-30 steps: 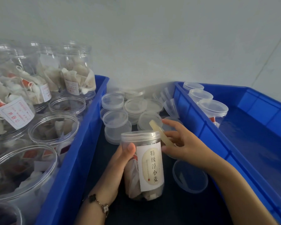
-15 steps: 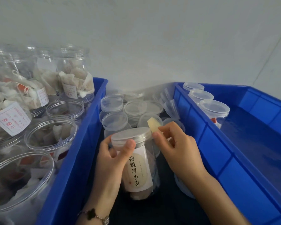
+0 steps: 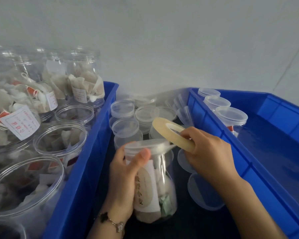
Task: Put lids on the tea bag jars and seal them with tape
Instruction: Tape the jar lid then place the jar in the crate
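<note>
A clear tea bag jar (image 3: pixel 160 190) with a cream label and a clear lid (image 3: pixel 145 145) on top is tilted, low in the middle. My left hand (image 3: pixel 123 176) grips its upper body, thumb on the lid's rim. My right hand (image 3: pixel 207 152) holds a pale yellow tape roll (image 3: pixel 169 133) beside the lid, and a strip of tape runs from the roll to the lid's edge. Loose clear lids (image 3: pixel 123 107) are stacked just behind the jar.
A blue bin on the left (image 3: pixel 86 161) holds several open jars of tea bags (image 3: pixel 59 140). A blue bin on the right (image 3: pixel 248 163) holds three lidded jars (image 3: pixel 231 116) at its far left corner. Two lids (image 3: pixel 204 192) lie under my right wrist. A pale wall stands behind.
The tape roll has swung up and flattened into full view, pulled a little away from the lid. The jar has tilted and turned in my left hand.
</note>
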Demonstrator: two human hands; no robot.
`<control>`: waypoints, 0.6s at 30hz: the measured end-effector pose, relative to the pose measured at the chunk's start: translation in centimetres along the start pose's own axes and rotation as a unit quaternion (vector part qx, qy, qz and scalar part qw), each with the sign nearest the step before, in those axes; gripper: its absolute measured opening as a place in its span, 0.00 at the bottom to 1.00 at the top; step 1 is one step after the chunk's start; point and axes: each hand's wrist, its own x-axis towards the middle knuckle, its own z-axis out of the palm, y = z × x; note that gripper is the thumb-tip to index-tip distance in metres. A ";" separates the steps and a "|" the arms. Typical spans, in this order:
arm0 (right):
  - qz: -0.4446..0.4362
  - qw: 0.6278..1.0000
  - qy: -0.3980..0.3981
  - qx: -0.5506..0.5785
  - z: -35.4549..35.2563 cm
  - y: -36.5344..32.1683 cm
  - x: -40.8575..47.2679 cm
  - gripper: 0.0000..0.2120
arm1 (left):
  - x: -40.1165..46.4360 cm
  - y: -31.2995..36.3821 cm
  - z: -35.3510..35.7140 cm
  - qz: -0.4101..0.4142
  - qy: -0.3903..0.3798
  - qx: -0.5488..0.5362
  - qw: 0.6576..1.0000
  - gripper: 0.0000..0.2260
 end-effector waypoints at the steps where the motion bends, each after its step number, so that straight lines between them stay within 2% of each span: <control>1: -0.008 1.000 0.004 -0.002 0.0 0.2 0.2 0.13 | 0.1 0.0 -0.3 -0.002 -0.001 -0.023 1.000 0.42; 4: -0.034 0.999 -0.013 -0.034 -0.2 0.9 0.8 0.11 | 0.2 0.3 -0.9 -0.011 -0.021 -0.060 0.998 0.51; 6: -0.038 0.997 -0.018 -0.058 -0.3 1.2 1.0 0.12 | 0.0 0.2 -0.7 -0.024 -0.046 -0.070 0.996 0.52; 12: -0.048 0.993 -0.021 -0.102 -0.3 1.0 1.6 0.14 | -0.3 0.8 -0.6 -0.022 -0.064 -0.114 0.991 0.53; 18: -0.091 0.991 0.017 -0.095 -0.1 0.3 2.2 0.14 | -0.8 1.1 -0.1 -0.061 -0.121 -0.166 0.977 0.46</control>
